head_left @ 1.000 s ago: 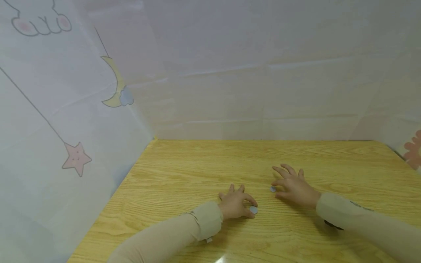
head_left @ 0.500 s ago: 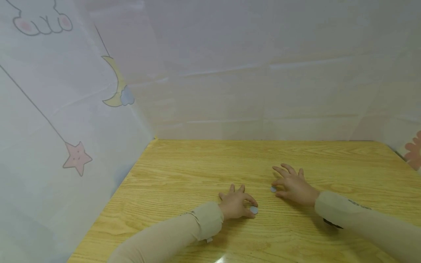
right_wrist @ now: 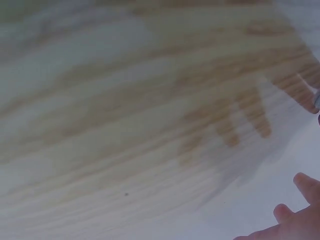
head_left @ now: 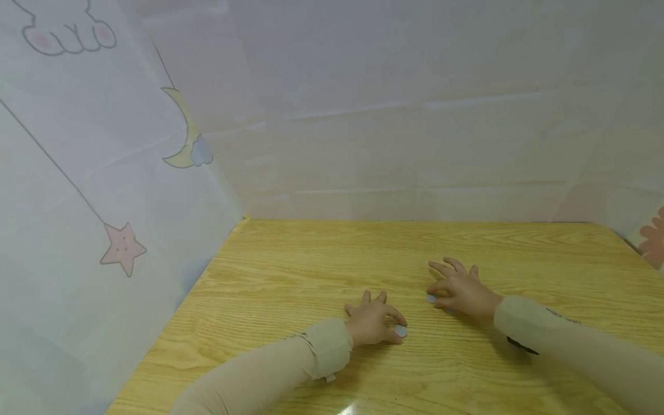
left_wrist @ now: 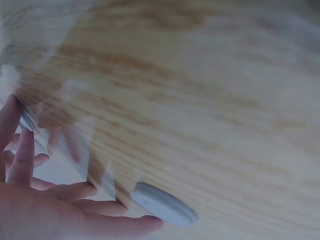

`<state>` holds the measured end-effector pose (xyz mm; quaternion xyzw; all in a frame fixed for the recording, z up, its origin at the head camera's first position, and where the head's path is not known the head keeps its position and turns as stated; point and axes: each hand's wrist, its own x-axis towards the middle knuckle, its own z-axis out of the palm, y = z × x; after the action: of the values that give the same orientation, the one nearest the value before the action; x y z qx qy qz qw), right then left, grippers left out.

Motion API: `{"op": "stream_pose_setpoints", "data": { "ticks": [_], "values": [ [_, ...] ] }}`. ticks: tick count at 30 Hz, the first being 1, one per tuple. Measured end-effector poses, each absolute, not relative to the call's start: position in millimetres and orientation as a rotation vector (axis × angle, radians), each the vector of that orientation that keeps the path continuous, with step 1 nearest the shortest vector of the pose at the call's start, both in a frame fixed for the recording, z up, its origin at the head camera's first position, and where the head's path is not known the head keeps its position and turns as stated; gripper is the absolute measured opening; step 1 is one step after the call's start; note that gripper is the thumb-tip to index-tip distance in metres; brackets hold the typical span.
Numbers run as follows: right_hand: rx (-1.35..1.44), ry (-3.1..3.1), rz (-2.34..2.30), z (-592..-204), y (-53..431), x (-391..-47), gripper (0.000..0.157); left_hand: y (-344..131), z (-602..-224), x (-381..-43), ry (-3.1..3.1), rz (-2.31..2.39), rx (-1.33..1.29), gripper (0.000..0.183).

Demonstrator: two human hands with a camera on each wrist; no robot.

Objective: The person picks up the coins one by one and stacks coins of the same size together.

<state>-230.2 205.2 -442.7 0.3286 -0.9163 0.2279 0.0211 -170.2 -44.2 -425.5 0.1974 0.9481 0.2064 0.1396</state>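
In the head view my left hand point(head_left: 369, 323) holds a flat, pale grey disc point(head_left: 400, 331) by its edges between thumb and index finger, other fingers spread. To its right, my right hand point(head_left: 463, 292) pinches a similar disc point(head_left: 431, 298) with thumb and index finger. A faint bluish patch point(head_left: 449, 310) shows beneath that hand; what it is stays unclear. The left wrist view shows one disc point(left_wrist: 28, 119) between fingertips and a thicker-looking disc point(left_wrist: 164, 204) touching a fingertip. Only an edge of a disc point(right_wrist: 317, 100) appears in the right wrist view.
Both hands work over a wood-grain table point(head_left: 290, 253). Pale sheets point(head_left: 332, 155) rise behind it and at the sides, printed with a moon point(head_left: 181, 135) and a star point(head_left: 123, 249). The tabletop mirrors the fingers.
My right hand and sleeve have shifted slightly left, and its thumb has come up to the disc. A bluish patch now shows beneath that hand. The left hand stays in place.
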Motion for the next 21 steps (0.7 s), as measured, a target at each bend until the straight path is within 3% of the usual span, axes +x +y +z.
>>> {"op": "stream_pose_setpoints", "data": {
  "ticks": [21],
  "values": [
    [1.122, -2.844, 0.822, -446, 210, -242, 0.017, -44, -425, -170, 2.733, 0.591, 0.563, 0.034]
  ]
}}
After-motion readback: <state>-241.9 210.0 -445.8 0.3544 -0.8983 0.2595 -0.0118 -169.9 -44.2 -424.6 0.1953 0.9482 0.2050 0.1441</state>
